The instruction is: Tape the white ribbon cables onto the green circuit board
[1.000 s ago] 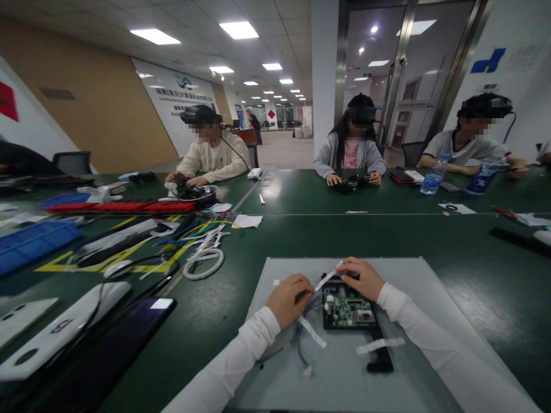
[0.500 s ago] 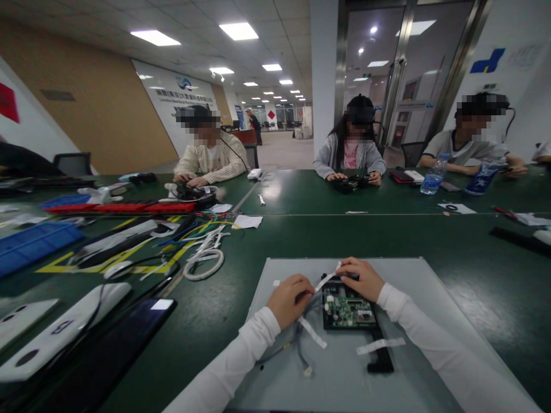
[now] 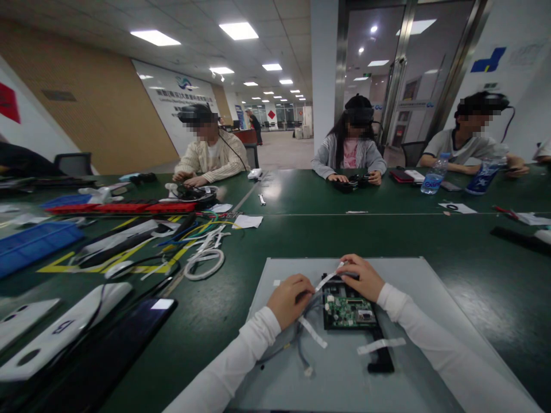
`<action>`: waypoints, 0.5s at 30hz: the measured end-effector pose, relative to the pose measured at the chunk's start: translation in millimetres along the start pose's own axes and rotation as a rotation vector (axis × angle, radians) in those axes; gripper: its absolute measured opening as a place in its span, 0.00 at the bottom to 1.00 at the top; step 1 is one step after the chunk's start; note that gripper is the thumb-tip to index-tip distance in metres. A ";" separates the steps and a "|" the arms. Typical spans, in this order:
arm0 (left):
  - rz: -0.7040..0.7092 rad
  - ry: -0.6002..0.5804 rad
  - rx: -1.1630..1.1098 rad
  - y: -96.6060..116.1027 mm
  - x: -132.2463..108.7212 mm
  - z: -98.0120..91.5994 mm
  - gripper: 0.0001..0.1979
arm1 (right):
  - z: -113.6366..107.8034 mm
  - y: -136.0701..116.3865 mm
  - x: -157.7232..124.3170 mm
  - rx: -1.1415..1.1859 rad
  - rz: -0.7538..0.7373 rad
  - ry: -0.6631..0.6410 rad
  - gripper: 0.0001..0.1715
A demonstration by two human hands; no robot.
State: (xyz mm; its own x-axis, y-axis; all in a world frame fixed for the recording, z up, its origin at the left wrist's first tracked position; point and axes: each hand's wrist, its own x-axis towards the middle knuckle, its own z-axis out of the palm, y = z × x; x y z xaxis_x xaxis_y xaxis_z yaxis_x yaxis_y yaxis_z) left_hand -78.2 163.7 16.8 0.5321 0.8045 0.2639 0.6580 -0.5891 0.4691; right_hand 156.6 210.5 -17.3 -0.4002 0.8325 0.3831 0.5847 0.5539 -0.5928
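Observation:
On a grey panel (image 3: 413,287) lies a black bracket (image 3: 379,332) carrying a green circuit board (image 3: 346,312). A short strip of white tape (image 3: 325,279) slants across the bracket's upper left corner. My left hand (image 3: 290,299) has its fingers pinched at the strip's lower end. At the upper end, the fingers of my right hand (image 3: 362,276) close on the tape, above the bracket's top edge. Grey cables (image 3: 301,347) run from beneath my left hand down the panel. A second tape strip (image 3: 313,332) crosses these cables, and a third tape strip (image 3: 381,345) crosses the bracket's lower arm.
Left of the panel are a dark flat screen (image 3: 116,350), a white casing (image 3: 73,327), a tape roll (image 3: 204,265), loose wires and a blue tray (image 3: 38,246). A small wrench (image 3: 262,199) lies farther off. Several people sit across the green table (image 3: 297,229), near water bottles (image 3: 434,175).
My right hand's fingers have shifted very slightly at the tape's upper end. My left hand, the board and the cables look the same.

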 end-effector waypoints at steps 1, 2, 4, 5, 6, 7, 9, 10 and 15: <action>0.002 -0.001 0.000 0.1 0.0 -0.1 0.09 | 0.6 0.8 -0.1 0.001 0.001 0.008 0.12; 0.003 -0.001 -0.001 0.3 0.1 -0.2 0.09 | 1.2 1.6 -0.1 0.002 0.002 0.017 0.12; 0.003 -0.002 -0.003 0.6 0.1 -0.5 0.09 | 2.3 3.3 -0.1 0.001 0.002 0.034 0.12; 0.002 -0.003 -0.004 0.8 0.2 -0.7 0.09 | 2.8 4.1 0.0 0.002 0.001 0.042 0.12; 0.001 -0.004 -0.004 0.9 0.2 -0.9 0.09 | 3.3 4.8 0.0 0.003 0.000 0.048 0.12; 0.002 -0.005 -0.004 1.1 0.2 -1.1 0.09 | 3.7 5.6 0.1 0.004 0.000 0.052 0.12; 0.002 -0.006 -0.006 1.4 0.4 -1.4 0.09 | 4.6 7.1 0.2 0.010 0.008 0.062 0.12; 0.002 -0.006 -0.007 1.5 0.5 -1.5 0.09 | 4.9 7.7 0.3 0.012 0.016 0.069 0.12; 0.000 -0.006 -0.008 1.7 0.7 -1.6 0.09 | 6.8 10.8 0.4 0.012 0.050 0.095 0.12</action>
State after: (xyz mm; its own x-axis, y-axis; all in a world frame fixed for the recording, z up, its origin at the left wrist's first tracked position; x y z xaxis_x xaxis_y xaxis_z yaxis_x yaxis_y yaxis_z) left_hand -77.6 163.4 19.1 0.5356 0.8039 0.2586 0.6539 -0.5885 0.4755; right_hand 158.0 216.7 -28.4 -0.3012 0.8571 0.4179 0.5937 0.5115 -0.6212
